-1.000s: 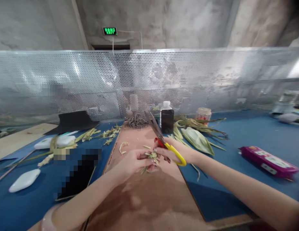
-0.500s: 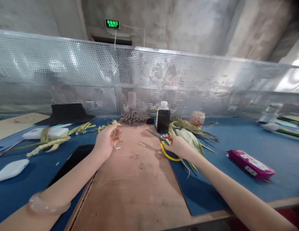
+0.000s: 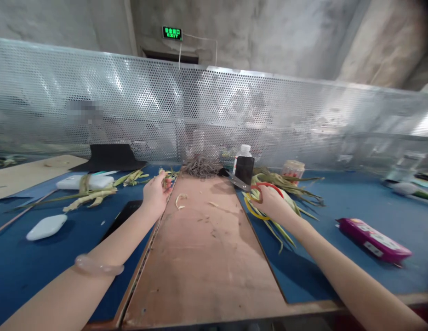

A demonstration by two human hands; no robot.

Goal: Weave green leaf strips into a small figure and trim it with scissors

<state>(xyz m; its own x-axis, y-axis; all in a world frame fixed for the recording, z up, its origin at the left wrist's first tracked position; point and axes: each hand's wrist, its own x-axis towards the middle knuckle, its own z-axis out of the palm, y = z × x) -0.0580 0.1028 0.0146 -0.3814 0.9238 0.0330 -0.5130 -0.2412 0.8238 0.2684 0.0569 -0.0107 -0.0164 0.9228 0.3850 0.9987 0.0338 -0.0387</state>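
My right hand (image 3: 271,201) is closed on a pair of scissors (image 3: 238,182), with one red and one yellow handle loop showing. The grey blades point up and left, in front of a dark phone-like slab (image 3: 244,169). Under and beside this hand lie pale green husk leaves (image 3: 281,230). At the left edge of the wooden board (image 3: 200,271), my left hand (image 3: 156,193) has its fingers loosely apart, by a small heap of yellowish plant scraps (image 3: 172,174). No held piece is visible in it. A curled pale strip (image 3: 179,201) rests on the board.
Grey twine (image 3: 202,166) is heaped at the back before a perforated metal screen (image 3: 138,105). A white-capped bottle (image 3: 245,150) and a clear jar (image 3: 293,169) stand there. Right lies a purple packet (image 3: 374,240); left, a white rounded object (image 3: 46,227) and a husk-wrapped white bar (image 3: 101,182).
The view has shifted left, so things appear farther right. My left hand has moved from over the board to its left edge, and its fingers have loosened. The scissors stay in my right hand.
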